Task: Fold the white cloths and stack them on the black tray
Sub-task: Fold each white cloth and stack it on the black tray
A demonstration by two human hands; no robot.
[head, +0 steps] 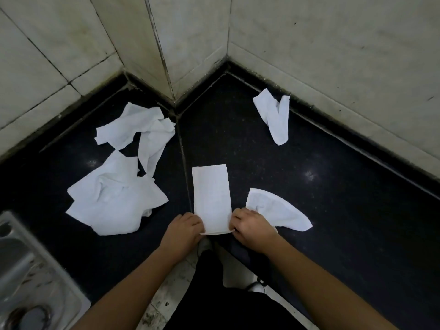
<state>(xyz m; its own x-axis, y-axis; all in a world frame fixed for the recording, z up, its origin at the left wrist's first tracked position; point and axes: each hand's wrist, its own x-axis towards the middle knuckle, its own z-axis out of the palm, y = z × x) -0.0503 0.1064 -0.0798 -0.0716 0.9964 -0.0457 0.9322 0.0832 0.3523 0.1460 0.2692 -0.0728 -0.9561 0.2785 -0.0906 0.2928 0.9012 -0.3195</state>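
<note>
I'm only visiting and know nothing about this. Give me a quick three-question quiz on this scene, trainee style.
1. True or false: the left hand and right hand both hold the folded cloth strip at its near end.
2. What sits at the lower left? A) steel sink B) bucket C) kettle
3. Fill in: the far crumpled cloth lies beside the tiled ____.
Key: 1 true; 2 A; 3 wall
</note>
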